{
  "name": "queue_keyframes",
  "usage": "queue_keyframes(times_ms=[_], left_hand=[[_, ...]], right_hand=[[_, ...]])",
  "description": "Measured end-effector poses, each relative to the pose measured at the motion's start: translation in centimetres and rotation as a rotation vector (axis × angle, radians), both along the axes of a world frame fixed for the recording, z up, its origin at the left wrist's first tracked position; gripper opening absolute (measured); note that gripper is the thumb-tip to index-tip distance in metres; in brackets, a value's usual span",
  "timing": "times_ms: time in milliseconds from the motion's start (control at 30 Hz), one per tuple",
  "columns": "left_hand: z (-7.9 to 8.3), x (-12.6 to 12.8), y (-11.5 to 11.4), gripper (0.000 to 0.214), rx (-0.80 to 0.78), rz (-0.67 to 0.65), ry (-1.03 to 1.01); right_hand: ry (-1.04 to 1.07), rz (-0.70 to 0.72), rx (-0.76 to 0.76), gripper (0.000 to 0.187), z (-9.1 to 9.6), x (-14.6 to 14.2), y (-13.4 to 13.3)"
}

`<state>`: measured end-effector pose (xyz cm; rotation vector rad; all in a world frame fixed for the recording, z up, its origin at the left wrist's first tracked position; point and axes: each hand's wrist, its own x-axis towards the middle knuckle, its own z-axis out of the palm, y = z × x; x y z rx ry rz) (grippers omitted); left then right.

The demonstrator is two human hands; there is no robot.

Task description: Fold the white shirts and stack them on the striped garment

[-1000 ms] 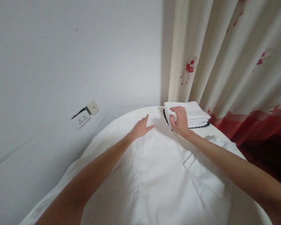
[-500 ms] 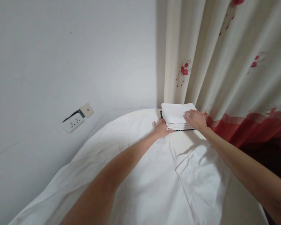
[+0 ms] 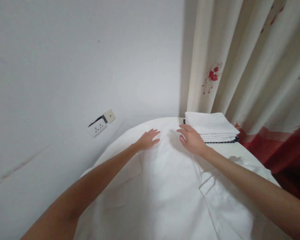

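Observation:
A white cloth (image 3: 165,186) lies spread over a table with a rounded far edge, creased in places. Over its far left part is my left hand (image 3: 148,139), open with fingers stretched out and holding nothing. My right hand (image 3: 190,138) is open too, its fingers apart, and casts a shadow on the cloth. Just beyond and to the right of that hand sits a stack of folded white cloths (image 3: 210,123) with a black-and-white edged layer at the bottom. Whether the left fingertips touch the cloth I cannot tell.
A white wall with a socket (image 3: 97,127) and a beige wall plate (image 3: 110,116) stands at the left and behind. Cream curtains (image 3: 220,43) with red flowers and a red lower band hang at the right. The table's bare surface (image 3: 230,150) shows beside the stack.
Both hands have come away from the folded stack and moved left over the spread cloth. The stack stays in the far corner. The view has shifted a little to the left.

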<state>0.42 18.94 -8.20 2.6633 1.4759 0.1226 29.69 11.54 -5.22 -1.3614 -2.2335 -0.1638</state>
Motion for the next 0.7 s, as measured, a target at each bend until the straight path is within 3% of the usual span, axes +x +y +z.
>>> queue_keyframes(times_ms=[133, 233, 333, 467, 633, 700], left_hand=[[-0.7, -7.6, -1.5, 0.065, -0.017, 0.234, 0.099], [-1.8, -10.0, -3.0, 0.062, -0.014, 0.279, 0.13], [-2.8, -10.3, -4.2, 0.059, 0.001, 0.235, 0.121], [-3.3, -9.9, -4.7, 0.058, -0.001, 0.201, 0.085], [-3.5, -9.4, -3.2, 0.056, 0.012, 0.16, 0.042], [-3.4, -9.6, -1.9, 0.055, 0.019, 0.22, -0.004]], right_hand=[[-0.085, 0.041, -0.219, 0.05, -3.4, -5.4, 0.3], [-0.115, 0.022, -0.315, 0.059, -5.8, -6.9, 0.5], [-0.155, 0.017, -0.327, 0.063, -7.1, -6.8, 0.0], [-0.205, -0.01, -0.31, 0.064, -7.4, -6.1, -1.2], [-0.235, -0.051, -0.304, 0.063, -7.3, -6.2, -1.6], [-0.238, -0.06, -0.296, 0.063, -7.4, -6.3, -1.5]])
